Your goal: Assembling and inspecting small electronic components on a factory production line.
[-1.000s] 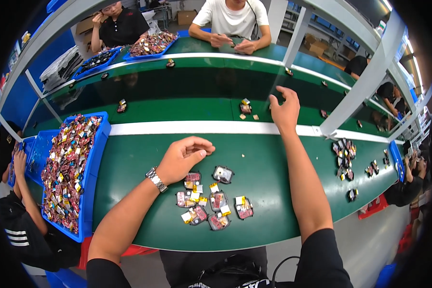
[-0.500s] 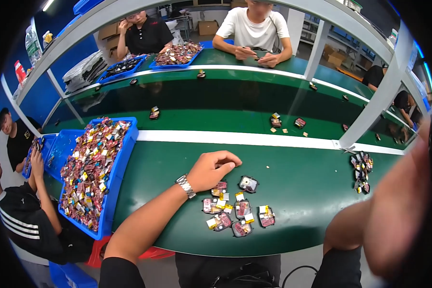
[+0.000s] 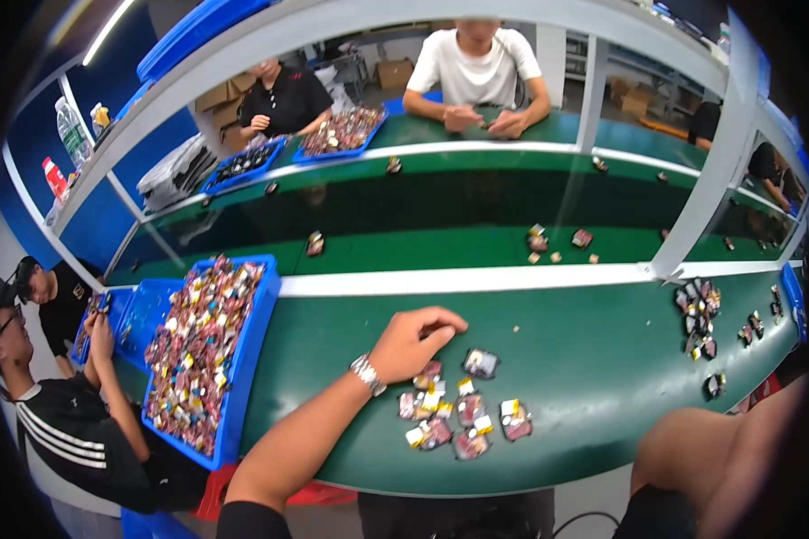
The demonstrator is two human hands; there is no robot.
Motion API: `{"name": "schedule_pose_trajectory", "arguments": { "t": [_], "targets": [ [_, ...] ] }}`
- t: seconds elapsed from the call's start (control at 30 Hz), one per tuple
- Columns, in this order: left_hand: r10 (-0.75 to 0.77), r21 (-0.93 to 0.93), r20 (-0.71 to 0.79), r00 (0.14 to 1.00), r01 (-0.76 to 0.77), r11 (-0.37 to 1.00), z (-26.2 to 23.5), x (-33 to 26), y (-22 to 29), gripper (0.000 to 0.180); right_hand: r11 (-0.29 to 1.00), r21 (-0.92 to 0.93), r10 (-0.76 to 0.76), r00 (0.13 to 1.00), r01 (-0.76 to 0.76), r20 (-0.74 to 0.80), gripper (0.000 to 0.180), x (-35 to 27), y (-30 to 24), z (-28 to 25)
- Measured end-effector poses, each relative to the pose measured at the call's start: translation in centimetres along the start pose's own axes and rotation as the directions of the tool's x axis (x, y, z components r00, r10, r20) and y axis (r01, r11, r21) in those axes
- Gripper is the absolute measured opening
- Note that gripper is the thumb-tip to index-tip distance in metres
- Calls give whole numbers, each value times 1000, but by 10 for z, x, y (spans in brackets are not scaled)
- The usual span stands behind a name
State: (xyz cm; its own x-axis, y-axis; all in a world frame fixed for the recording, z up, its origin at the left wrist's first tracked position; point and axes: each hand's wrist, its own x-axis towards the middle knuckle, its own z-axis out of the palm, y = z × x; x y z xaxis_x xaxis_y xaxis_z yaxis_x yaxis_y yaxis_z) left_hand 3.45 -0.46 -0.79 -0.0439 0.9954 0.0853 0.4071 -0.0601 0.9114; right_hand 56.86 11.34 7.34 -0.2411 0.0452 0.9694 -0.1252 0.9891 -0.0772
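Observation:
My left hand, with a metal watch on its wrist, rests on the green bench with fingers loosely curved and thumb apart, holding nothing. Just beside it lies a cluster of small black-cased units with reddish circuit boards and white-and-yellow parts. A greyish unit is nearest the fingertips. Others in the cluster include a right-hand unit and a lower unit. My right forearm is bent up at the right edge, close and blurred; its hand is out of view.
A blue tray heaped with circuit boards stands left. A pile of black units lies right. Behind a white rail runs a green belt with scattered units. Metal posts frame the bench. Co-workers sit opposite and left.
The view has shifted, so the bench and trays appear lower and further right. My right forearm has dropped lower in view, uncovering more units at the right. My left hand stays by the cluster.

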Motion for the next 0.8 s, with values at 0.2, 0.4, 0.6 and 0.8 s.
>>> {"name": "schedule_pose_trajectory", "arguments": {
  "t": [0.2, 0.4, 0.6, 0.8],
  "targets": [
    [-20, -32, -9, 1000, 19, 999, -5, -1, -5, 21, 996, -78, -36, 993, 45, 109, 39, 27, 26, -7],
    [-25, 50, -44, 999, 27, 998, -8, -8, -9, 20, 976, -184, -75, 976, 113, 203, 35, 182, -26, 247],
    [9, 23, -28, 1000, -9, 1000, -4, -6, -6, 20, 645, -453, 696, 717, -615, 17, 54, 90, 129, 299],
    [-40, 1, -8, 999, 40, 999, -4, -3, -2, 21, 347, -765, 863, 505, -543, 33, 64, -7, 174, 334]
  ]
}}
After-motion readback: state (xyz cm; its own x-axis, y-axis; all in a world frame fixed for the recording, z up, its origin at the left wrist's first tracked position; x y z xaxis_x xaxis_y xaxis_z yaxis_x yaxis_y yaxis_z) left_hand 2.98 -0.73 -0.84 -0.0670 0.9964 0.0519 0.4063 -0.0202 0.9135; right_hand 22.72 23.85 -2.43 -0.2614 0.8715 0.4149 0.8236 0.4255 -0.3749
